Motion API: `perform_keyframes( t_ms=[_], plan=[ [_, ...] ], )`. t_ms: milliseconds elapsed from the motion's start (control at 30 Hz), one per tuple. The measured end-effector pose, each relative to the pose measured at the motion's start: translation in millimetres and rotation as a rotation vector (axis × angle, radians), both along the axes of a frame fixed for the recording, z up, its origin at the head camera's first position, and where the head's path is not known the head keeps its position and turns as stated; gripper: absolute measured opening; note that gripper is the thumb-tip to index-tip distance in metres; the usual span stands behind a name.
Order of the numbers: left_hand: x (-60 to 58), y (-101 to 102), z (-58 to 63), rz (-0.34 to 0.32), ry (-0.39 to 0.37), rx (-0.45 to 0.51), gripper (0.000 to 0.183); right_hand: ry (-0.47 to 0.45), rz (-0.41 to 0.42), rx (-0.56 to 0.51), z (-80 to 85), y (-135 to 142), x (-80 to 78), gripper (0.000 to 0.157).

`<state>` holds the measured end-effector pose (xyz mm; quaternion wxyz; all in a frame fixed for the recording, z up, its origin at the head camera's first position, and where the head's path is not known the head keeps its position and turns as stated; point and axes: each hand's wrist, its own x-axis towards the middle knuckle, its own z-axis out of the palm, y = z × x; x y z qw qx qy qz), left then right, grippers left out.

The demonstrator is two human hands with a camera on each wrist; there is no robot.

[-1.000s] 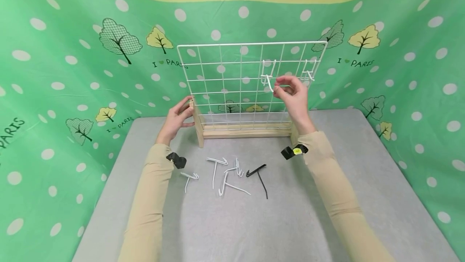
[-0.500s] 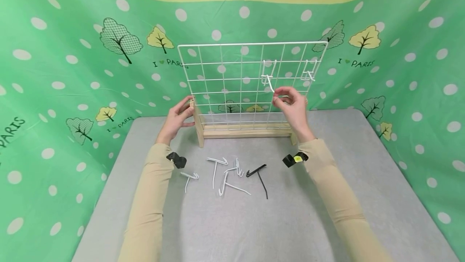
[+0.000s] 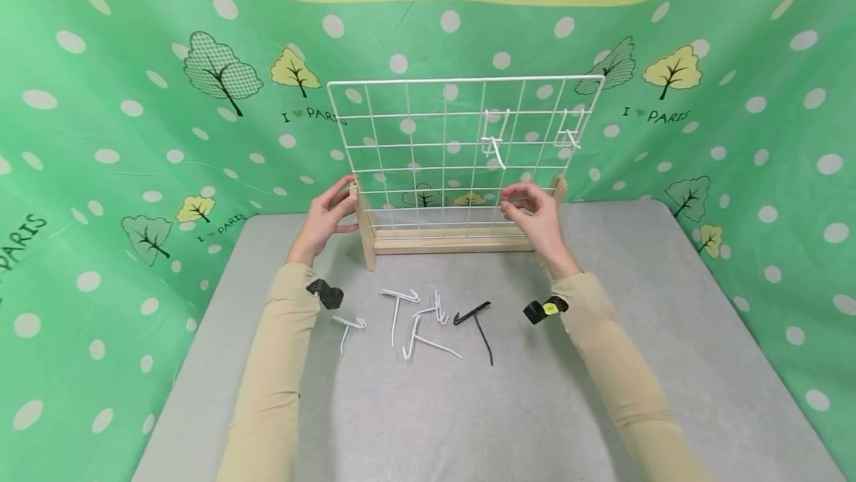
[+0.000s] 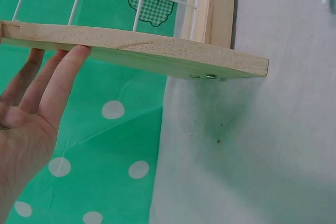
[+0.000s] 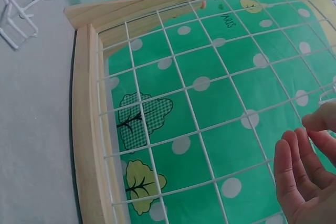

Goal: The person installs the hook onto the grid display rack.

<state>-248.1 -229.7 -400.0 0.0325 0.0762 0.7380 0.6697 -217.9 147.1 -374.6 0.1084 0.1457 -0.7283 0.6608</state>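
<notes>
A white wire grid panel [image 3: 428, 144] stands upright in a wooden base with two side posts. My left hand [image 3: 326, 218] grips the top of the left post [image 3: 363, 226]; the left wrist view has its fingers [image 4: 65, 80] against the post's outer face. My right hand [image 3: 537, 222] hovers before the grid's lower right part, fingers loosely bent, holding nothing. Just above it a white hook [image 3: 493, 144] hangs on the grid, its prong pointing forward and down. Another white hook [image 3: 568, 137] hangs near the grid's right edge.
On the grey table [image 3: 602, 393], in front of the stand, lie several white hooks [image 3: 396, 315] and one black hook [image 3: 478, 326]. A green dotted curtain [image 3: 134, 133] surrounds the table at the back and both sides.
My right hand has let go of the prong of the left hanging hook and moved down, away from it. That hook stays on the grid. My left hand has not moved.
</notes>
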Motion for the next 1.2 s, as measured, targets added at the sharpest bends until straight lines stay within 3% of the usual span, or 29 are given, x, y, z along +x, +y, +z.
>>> perform_keyframes(
  t_ms=[667,1200],
  plan=[
    [-2.6,-0.7,-2.0,0.003,-0.013,0.005,0.053,-0.058,0.07,0.125,-29.6,3.0,12.1,0.024],
    [-1.9,-0.9,-2.3,-0.005,-0.003,0.008,0.053,-0.041,0.143,0.115,-53.3,5.1,16.6,0.025]
  ],
)
